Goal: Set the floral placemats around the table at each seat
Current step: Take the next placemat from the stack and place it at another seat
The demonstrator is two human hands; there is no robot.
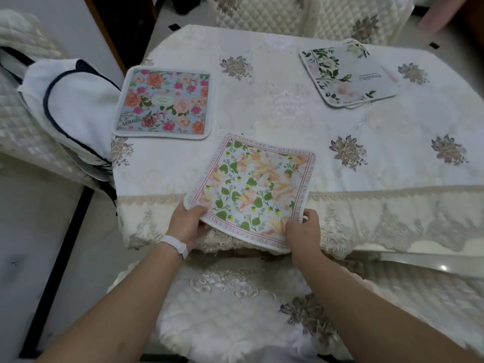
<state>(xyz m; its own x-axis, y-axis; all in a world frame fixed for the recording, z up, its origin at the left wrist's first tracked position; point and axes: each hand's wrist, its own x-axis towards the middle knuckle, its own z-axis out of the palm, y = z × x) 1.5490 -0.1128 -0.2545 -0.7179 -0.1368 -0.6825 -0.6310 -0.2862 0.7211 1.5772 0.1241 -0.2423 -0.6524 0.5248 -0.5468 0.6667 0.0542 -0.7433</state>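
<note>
Log, head view, remote station. I record only what the wearer has on.

Left forearm (125, 310) and right forearm (366, 310) are both bare along all that shows on my feed. The left grip (187, 223) and right grip (303, 235) are bare too.

One worn item: a wristband (176, 246) on the left wrist. It is white, narrow and smooth, with rounded edges, and sits snug just behind the grip (it looks like a soft strap of the fitness-tracker sort; I cannot make out a face or clasp).
</note>
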